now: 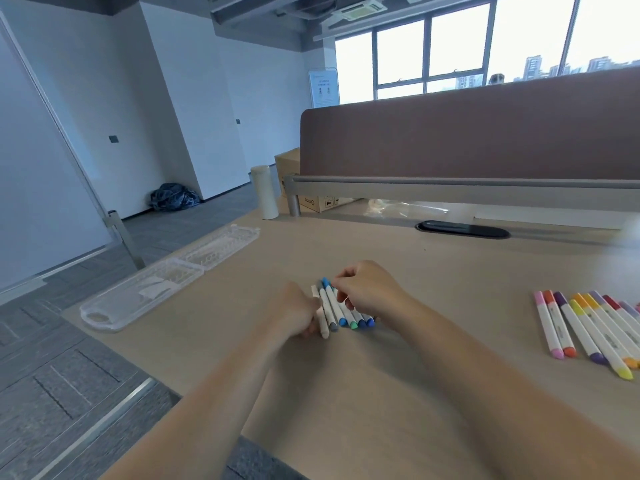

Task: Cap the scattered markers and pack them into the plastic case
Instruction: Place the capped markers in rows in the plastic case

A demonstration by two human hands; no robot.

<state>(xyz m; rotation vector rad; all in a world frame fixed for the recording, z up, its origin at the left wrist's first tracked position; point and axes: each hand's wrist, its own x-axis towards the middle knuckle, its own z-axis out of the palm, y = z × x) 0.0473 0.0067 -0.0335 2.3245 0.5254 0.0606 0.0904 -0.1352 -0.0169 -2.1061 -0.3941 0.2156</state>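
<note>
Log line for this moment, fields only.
left hand: grips marker bundle | right hand: grips same bundle | plastic case: open, no markers inside | loose markers: on table, right

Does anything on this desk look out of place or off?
Nothing looks spilled or damaged. Only the open plastic case sits right at the left edge of the desk, away from the marker bundle and the marker row.
</note>
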